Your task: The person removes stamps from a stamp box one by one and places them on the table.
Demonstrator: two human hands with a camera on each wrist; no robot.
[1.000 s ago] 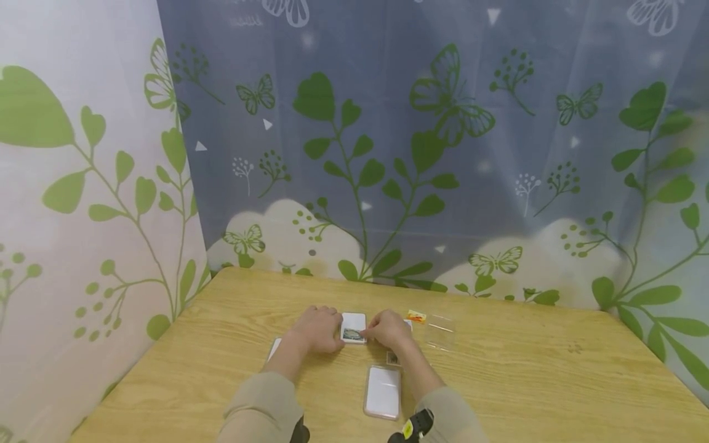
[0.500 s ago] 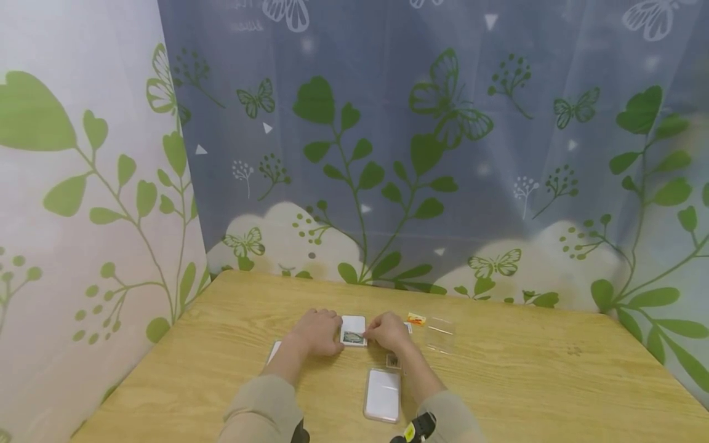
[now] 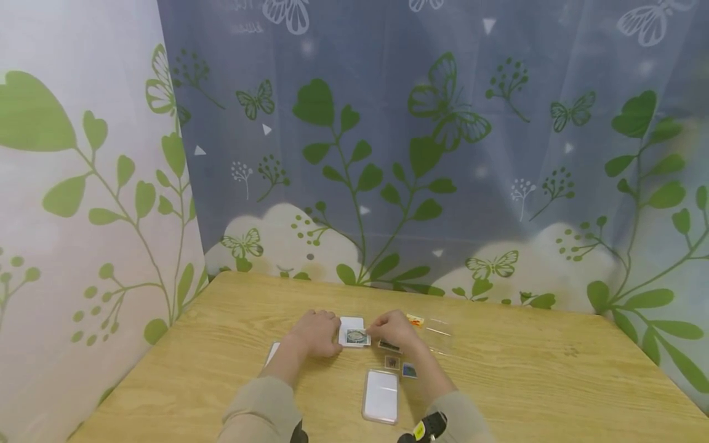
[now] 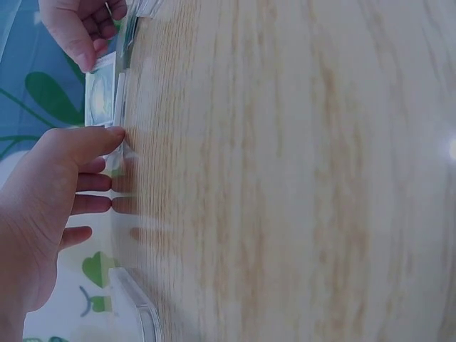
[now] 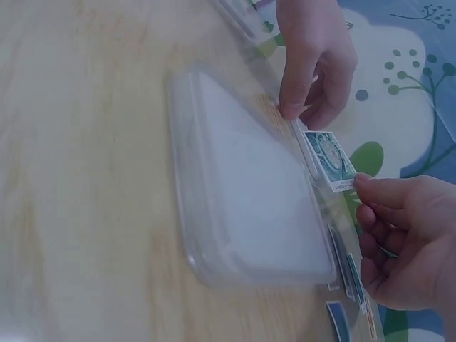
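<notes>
Between thumb and index finger, my right hand (image 3: pixel 396 330) pinches the right edge of a small white-bordered picture stamp (image 3: pixel 356 336). The stamp has a greenish oval design (image 5: pixel 330 155). It lies over the lower part of a white flat case (image 3: pixel 351 323) and reaches slightly past the case's right edge. My left hand (image 3: pixel 317 334) rests at the case's left side, its thumb (image 4: pixel 107 137) touching the edge and its other fingers fairly straight. Other small stamps lie near my right hand: a brown one (image 3: pixel 392 362), a blue one (image 3: pixel 410 370) and a dark one (image 3: pixel 390 346).
A clear plastic case with a white insert (image 3: pixel 380 397) lies nearer me on the wooden table (image 3: pixel 526 369). At the right are a clear empty cover (image 3: pixel 439 337) and an orange-yellow piece (image 3: pixel 415 320). Another white case (image 3: pixel 271 352) is partly hidden by my left forearm.
My right hand has shifted slightly right and drawn the stamp to the right over the case's edge. More stamps now show beside the right wrist. My left hand stays in place.
</notes>
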